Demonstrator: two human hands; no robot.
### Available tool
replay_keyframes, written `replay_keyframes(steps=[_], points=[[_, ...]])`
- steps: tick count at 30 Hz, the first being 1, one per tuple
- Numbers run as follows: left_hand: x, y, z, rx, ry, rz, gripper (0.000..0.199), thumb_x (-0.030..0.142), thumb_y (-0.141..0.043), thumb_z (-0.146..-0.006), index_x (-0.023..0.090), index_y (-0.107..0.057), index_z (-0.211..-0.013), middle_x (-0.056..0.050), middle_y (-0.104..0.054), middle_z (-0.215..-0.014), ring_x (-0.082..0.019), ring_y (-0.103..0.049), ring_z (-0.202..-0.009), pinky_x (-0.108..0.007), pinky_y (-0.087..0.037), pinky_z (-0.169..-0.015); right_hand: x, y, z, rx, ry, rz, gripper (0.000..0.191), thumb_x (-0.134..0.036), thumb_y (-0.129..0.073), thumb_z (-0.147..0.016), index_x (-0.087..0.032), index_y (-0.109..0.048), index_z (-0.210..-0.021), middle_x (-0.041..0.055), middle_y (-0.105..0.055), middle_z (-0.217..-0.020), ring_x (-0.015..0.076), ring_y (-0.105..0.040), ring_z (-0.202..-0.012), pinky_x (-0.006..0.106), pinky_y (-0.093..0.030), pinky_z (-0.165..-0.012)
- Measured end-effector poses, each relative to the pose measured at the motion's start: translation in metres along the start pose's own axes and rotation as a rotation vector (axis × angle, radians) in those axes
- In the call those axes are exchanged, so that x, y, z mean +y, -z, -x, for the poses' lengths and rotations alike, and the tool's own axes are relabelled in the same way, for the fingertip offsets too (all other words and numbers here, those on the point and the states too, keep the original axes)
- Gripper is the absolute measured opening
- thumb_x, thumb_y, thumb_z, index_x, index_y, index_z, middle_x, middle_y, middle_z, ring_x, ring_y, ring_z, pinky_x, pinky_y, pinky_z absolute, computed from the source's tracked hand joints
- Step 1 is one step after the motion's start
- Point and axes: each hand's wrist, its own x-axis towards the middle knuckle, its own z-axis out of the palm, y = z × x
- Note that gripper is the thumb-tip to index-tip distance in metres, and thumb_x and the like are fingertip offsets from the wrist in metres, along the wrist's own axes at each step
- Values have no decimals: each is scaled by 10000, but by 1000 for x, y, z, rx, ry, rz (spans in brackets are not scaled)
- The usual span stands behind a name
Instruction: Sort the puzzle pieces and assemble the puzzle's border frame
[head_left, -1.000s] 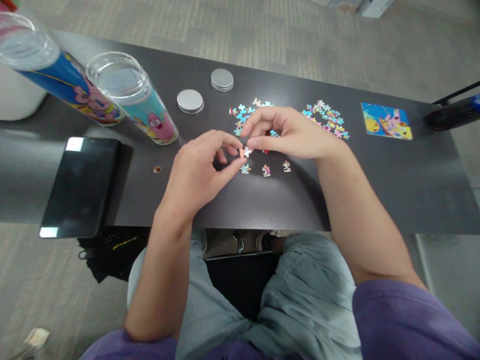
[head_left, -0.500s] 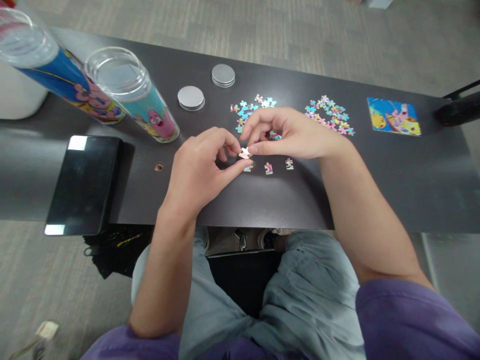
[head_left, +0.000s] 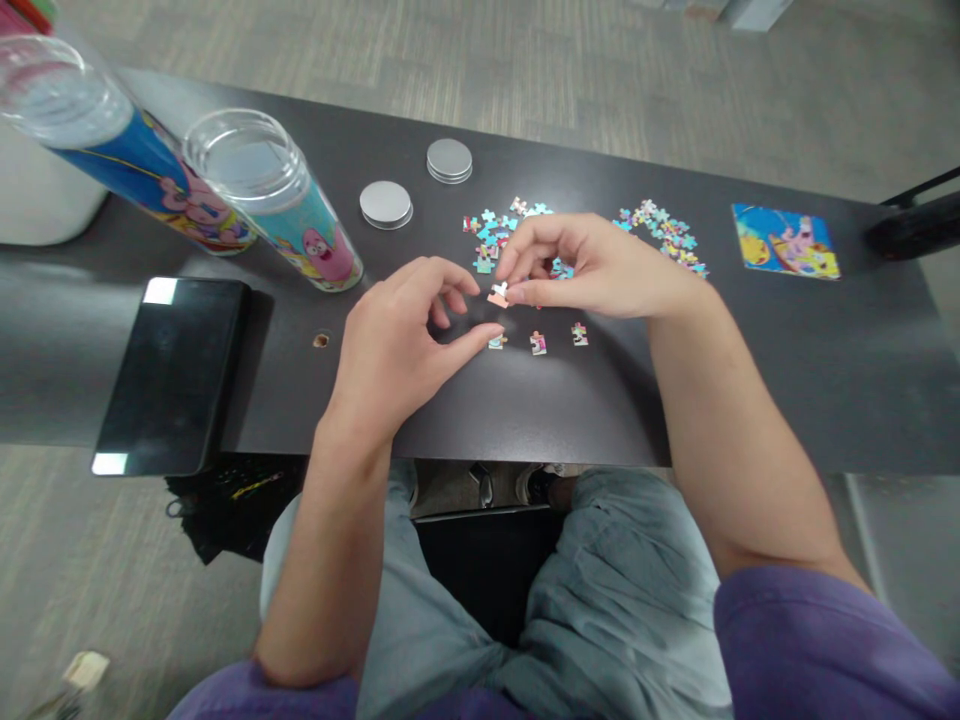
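Note:
Between the thumb and fingers of my right hand [head_left: 577, 268] is a small jigsaw puzzle piece [head_left: 498, 294], white and salmon-coloured. My left hand [head_left: 412, 335] is just left of it, thumb and fingers apart and nothing between them. Its thumb tip is beside a pale puzzle piece [head_left: 496, 341] lying on the table. To the right, a pink piece [head_left: 538, 343] and another small piece [head_left: 579, 334] lie in the same row. Behind my right hand is a pile of loose puzzle pieces [head_left: 489, 236], partly hidden by the fingers.
A second heap of pieces [head_left: 679, 240] and a picture card [head_left: 786, 241] lie on the right of the dark table [head_left: 787, 380]. Two clear cartoon-printed tubes [head_left: 319, 245] [head_left: 176, 195], round metal lids [head_left: 385, 203] [head_left: 449, 159] and a black tablet [head_left: 172, 375] are on the left.
My left fingers have let go of the puzzle piece and spread apart. My right hand has shifted slightly right with the piece, which is now turned differently.

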Motion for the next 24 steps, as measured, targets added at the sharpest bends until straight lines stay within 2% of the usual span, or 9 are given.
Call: replay_keyframes(steps=[3,6,9,14,16,19,21,24], points=[[-4,-2,1,14,-25,33,300,592,-938,-1092,355,-777,-1178,-8,-847,-1089,-267,-766,-933,-524,-664,-921,1,11,3,188,-11,73,521,-678,-1169,-931,-294,-862,-1102,42,-883,-1017,273,-782,-953,423,-620,-858],[-6,-4,1,-5,-42,60,213,469,-931,-1090,344,-773,-1157,-18,-831,-1072,-276,-770,-934,-529,-650,-893,5,18,4,326,-19,102,517,-680,-1163,-921,-292,-869,-1096,41,-846,-1001,276,-749,-936,429,-598,-842],[-7,-5,1,-18,-35,53,162,417,-906,-1106,348,-767,-1154,-30,-827,-1073,-290,-777,-939,-543,-650,-885,10,14,1,328,5,130,408,-592,-1111,-980,-275,-885,-1103,37,-852,-990,247,-704,-883,421,-563,-837],[-9,-5,0,-57,-31,34,145,404,-891,-1113,349,-768,-1167,-38,-823,-1074,-308,-781,-930,-577,-654,-909,18,-3,-8,163,56,226,291,-522,-1006,-1003,-269,-919,-1120,27,-870,-985,221,-645,-815,413,-513,-806],[-10,-4,0,-61,-31,32,147,405,-896,-1114,342,-776,-1169,-45,-819,-1073,-317,-781,-926,-586,-651,-909,18,-2,-9,225,46,281,239,-479,-965,-1018,-277,-912,-1134,25,-857,-991,228,-629,-820,425,-514,-823],[-8,-3,0,-81,-41,-2,123,409,-875,-1132,343,-823,-1221,-65,-840,-1163,-326,-784,-940,-594,-667,-917,19,10,-5,425,2,381,171,-422,-929,-1027,-290,-888,-1126,36,-821,-1008,242,-589,-817,451,-506,-828],[-6,-4,1,-93,-84,-42,171,404,-837,-1160,362,-869,-1323,-88,-860,-1300,-360,-810,-1062,-626,-689,-1009,22,23,-1,517,-30,449,140,-396,-915,-1011,-293,-877,-1098,41,-788,-981,248,-566,-798,467,-503,-832],[-4,-9,3,-106,-148,-97,305,433,-809,-1194,410,-893,-1486,-106,-862,-1532,-453,-781,-1375,-717,-656,-1211,33,41,5,616,-58,525,134,-392,-908,-969,-297,-865,-1053,42,-761,-936,257,-552,-784,495,-525,-885]])
